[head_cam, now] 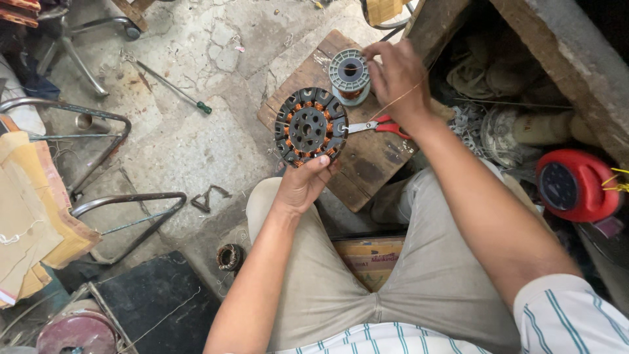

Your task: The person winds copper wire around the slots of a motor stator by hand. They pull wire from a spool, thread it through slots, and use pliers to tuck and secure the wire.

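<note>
- Cracked grey concrete floor [190,131] fills my view, with metal chair frames and stacked cardboard off to the left.
- On it sits a worn brown wooden board [367,164], just ahead of my knees.
- My left hand [303,183] grips the round black motor stator with copper windings [310,126] by its near edge, holding it face-up over the board's left corner.
- Beyond and to the right of the stator stands a grey plastic spool of copper wire [349,75]; my right hand [396,78] is nearer it, fingers pinched at its top, a thin strand trailing.
- Red-handled scissors [380,124] lie between stator and right wrist, blades pointing left.
</note>
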